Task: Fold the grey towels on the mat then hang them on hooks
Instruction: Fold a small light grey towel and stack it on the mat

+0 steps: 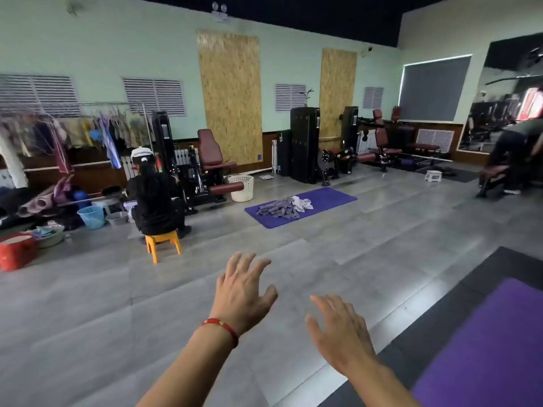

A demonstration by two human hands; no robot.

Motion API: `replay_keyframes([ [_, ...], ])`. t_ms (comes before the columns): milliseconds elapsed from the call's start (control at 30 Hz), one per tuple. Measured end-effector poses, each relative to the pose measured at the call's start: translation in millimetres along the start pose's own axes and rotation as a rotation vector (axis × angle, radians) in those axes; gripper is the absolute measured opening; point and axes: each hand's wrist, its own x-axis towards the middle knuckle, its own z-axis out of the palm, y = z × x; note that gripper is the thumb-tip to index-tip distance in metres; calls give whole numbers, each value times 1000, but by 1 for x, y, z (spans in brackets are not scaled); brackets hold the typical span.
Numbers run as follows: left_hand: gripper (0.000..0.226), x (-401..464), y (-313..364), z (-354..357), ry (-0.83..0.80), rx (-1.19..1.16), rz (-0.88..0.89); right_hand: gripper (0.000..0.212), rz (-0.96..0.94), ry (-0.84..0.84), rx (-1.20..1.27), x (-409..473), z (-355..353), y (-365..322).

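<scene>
1. Both hands are reaching out over the grey plank floor point(338, 259), and neither is carrying anything: the left hand point(242, 292), with a red cord bracelet point(223, 327) at its wrist, is showing spread, nearly straight fingers, and the right hand point(338, 330) is lying just as flat and loose.
2. The heap of crumpled grey cloth towels point(276, 211) is sitting well apart from both, straight ahead and a touch to the right, on the near-left half of the long purple foam mat point(329, 198).
3. A paler, whitish cloth point(302, 203) is touching the heap on its far-right side.
4. The mat's long axis is running from near-left to far-right, so the heap's end is the nearer one.
5. The left hand is stretching further forward, so I judge its grip the closer; still, walking over is coming before any folding.
6. A seated person in black point(155, 201) on a yellow plastic stool point(162, 245) is staying left of that path.
7. I cannot make out the hooks.
</scene>
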Motion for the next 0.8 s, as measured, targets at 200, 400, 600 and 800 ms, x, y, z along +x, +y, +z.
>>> replay_keyframes([
  [200,55,108,-54,30,1,80,112,71,38,-66,-118,103,30,-16],
  [400,71,216,-68,83,-83,125,177,73,58,-38,-184,210,55,8],
  [600,76,353,-51,136,-146,136,138,69,76,-34,-170,339,68,70],
  [800,73,503,-24,174,-176,92,124,64,73,-66,-147,477,44,139],
])
